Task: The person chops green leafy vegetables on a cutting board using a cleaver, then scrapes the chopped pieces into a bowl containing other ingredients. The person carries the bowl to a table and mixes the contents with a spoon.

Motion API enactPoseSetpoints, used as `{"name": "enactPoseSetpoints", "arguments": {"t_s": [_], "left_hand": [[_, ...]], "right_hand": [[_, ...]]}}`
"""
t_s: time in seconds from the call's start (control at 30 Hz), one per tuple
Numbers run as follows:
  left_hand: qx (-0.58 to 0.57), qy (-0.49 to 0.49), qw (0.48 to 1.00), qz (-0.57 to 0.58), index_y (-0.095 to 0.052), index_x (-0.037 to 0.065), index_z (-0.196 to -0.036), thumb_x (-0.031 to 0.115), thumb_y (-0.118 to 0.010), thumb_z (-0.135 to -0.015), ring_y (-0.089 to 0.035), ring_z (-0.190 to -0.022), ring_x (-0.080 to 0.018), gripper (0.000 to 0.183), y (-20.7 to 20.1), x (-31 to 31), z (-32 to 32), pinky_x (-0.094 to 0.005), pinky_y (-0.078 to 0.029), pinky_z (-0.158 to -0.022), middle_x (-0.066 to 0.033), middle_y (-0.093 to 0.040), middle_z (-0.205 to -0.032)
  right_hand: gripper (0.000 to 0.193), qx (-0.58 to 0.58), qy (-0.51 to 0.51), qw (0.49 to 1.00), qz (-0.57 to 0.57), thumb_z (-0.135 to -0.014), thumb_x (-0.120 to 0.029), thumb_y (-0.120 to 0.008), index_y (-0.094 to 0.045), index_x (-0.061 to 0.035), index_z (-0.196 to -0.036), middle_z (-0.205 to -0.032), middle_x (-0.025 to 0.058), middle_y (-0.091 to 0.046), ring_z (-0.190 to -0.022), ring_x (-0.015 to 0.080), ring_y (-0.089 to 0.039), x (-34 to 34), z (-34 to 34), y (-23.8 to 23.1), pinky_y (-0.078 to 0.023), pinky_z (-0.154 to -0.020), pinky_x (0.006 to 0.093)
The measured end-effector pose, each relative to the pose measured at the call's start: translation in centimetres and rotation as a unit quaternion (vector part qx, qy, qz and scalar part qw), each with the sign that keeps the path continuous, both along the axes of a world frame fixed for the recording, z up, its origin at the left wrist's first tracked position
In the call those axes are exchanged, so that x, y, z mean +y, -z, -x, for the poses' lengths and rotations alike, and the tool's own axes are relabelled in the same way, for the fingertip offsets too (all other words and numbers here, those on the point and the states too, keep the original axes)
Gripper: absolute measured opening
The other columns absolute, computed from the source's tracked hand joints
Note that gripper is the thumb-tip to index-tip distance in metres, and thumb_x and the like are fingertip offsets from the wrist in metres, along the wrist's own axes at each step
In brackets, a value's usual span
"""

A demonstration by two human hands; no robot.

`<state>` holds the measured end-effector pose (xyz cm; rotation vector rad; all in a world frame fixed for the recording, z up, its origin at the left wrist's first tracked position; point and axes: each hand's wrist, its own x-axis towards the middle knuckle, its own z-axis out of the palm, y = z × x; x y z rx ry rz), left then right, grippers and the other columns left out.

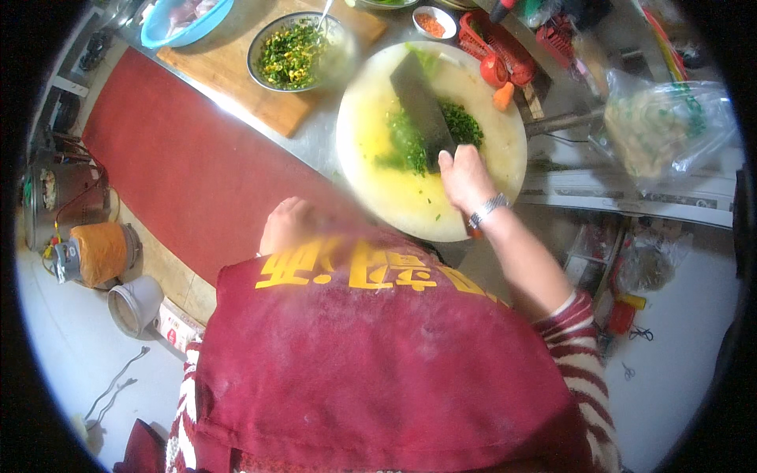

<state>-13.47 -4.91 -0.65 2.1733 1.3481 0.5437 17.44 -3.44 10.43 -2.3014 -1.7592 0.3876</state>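
Note:
My right hand [467,180], with a metal watch [489,208] at its wrist, grips a cleaver by the handle. The cleaver's broad dark blade [422,106] stands over a round white cutting board [359,185]. Chopped greens [464,126] lie on both sides of the blade, and small scraps are scattered toward the board's near edge. Left of the board, my left hand [285,225] is held close in front of my dark red apron [378,355]. Its fingers look curled in; a blur covers part of it, and anything inside it is hidden.
Left of the round board, a bowl of chopped greens and yellow bits [290,59] sits on a wooden board [229,67], near a blue basin [185,27]. A red basket [493,39], a tomato [494,71] and a small orange-filled dish [434,24] stand beyond. A plastic bag [662,130] lies right.

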Motion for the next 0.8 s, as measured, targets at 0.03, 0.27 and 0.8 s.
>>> {"name": "enactPoseSetpoints", "arguments": {"t_s": [0.03,0.27,0.8], "left_hand": [[0.016,0.001,1.000,0.003,-0.067,0.006,-0.088,0.014,-0.070,-0.075,-0.063,-0.082,-0.0359,0.015,0.1,0.0,0.1,-0.0457,-0.054,-0.072,-0.0128,-0.061,-0.082],[-0.048,-0.017,0.999,-0.016,-0.068,0.007,-0.087,0.015,-0.071,-0.074,-0.064,-0.080,-0.0358,0.015,0.3,-0.4,0.2,-0.0463,-0.054,-0.071,-0.0124,-0.061,-0.081],[0.007,-0.033,0.994,0.101,-0.073,0.012,-0.090,0.033,-0.073,-0.078,-0.065,-0.091,-0.0323,0.024,-2.2,-1.8,0.3,-0.0439,-0.054,-0.082,-0.0120,-0.066,-0.092]], "right_hand": [[0.040,0.058,0.017,0.998,0.037,-0.098,-0.023,-0.053,-0.059,0.0115,-0.079,-0.068,0.0262,-0.064,-0.050,0.0335,-0.064,0.0,0.0,-0.1,-0.054,-0.052,0.0445],[0.041,0.240,0.081,0.953,0.164,-0.099,-0.023,-0.050,-0.050,0.0100,-0.075,-0.062,0.0194,-0.057,-0.040,0.0248,-0.057,2.2,-1.4,-2.6,-0.046,-0.038,0.0413],[0.037,0.078,0.036,0.995,0.042,-0.097,-0.022,-0.051,-0.059,0.0109,-0.082,-0.069,0.0256,-0.064,-0.049,0.0299,-0.064,1.3,1.3,-0.7,-0.054,-0.052,0.0429]]}}
